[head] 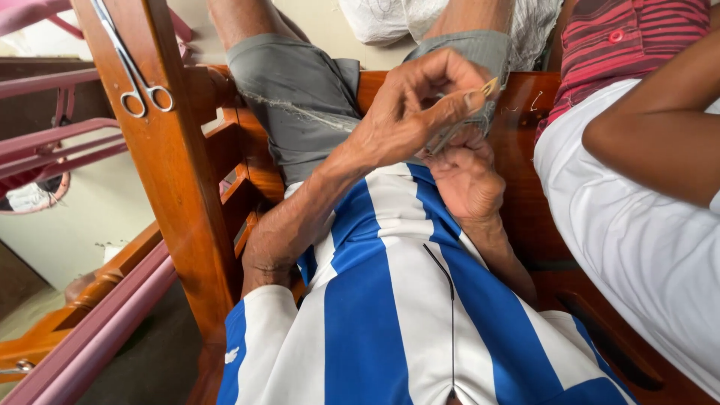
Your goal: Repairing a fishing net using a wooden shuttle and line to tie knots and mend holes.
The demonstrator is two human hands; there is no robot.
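Head view: the left hand (409,109) is raised in front of the chest, fingers curled shut, pinching a small pale needle-like tool (489,87) between thumb and forefinger; its tip pokes out to the upper right of the fingertips, and its long axis slants up and to the right. Just below, and touching it, the right hand (466,176) is closed into a loose fist, seeming to grip the thread or cloth edge that the tool works on, though what lies inside the fist cannot be told. The grey cloth (300,105) of the shorts lies stretched over the knees beyond both hands, with a frayed pale thread (300,112) running across it from the left toward the left hand. The tool thus sits above and slightly right of the right hand, with the left hand nearer to it, in fact holding it. A blue-and-white striped shirt (390,300) fills the lower middle. To the left, scissors (139,75) hang on a wooden post (180,195), well apart from both hands. On the right sits another person in a red striped top (630,45) and white cloth (645,240), one forearm (660,142) crossing the frame, not touching the work.
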